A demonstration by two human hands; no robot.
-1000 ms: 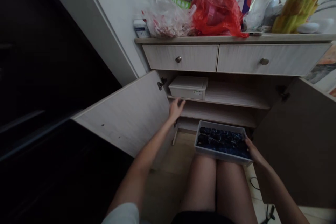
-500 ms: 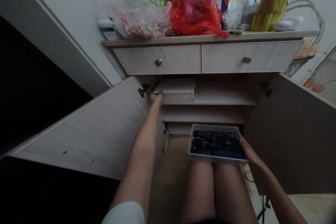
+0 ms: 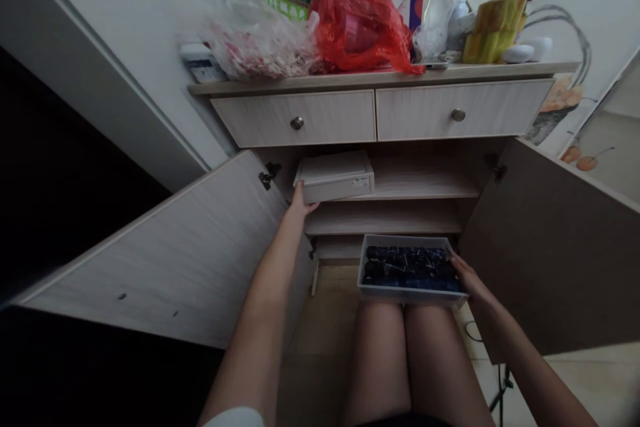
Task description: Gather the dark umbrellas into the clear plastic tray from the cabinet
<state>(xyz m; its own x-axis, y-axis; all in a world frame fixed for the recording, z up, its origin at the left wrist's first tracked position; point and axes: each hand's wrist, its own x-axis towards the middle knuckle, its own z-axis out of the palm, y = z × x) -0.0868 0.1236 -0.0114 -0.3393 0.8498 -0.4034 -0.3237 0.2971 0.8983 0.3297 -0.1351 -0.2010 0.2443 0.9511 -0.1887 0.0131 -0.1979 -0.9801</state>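
**White box (image 3: 333,177) has turned askew since half a second ago, its left end drawn forward in the left hand (image 3: 303,200)**

Nearest are the person's bare thighs (image 3: 380,353). At the knees sits a clear tray (image 3: 410,293) of dark, patterned rolls (image 3: 410,268). The right hand (image 3: 465,273) holds its right end, digits at the rim; whether others curl beneath, I cannot tell.

Open cabinet doors flank the scene, left (image 3: 175,247) and right (image 3: 560,247). Between them, the left hand pinches the white box's front left corner: thumb against the box, fingers apart from it and reaching below. The box lies at the left of the upper shelf (image 3: 425,180), its near left corner jutting past the edge.

Above are two closed drawers (image 3: 335,121). On the cabinet top stand a clear bag (image 3: 265,50), a red bag (image 3: 360,27) and a yellow package (image 3: 493,30).
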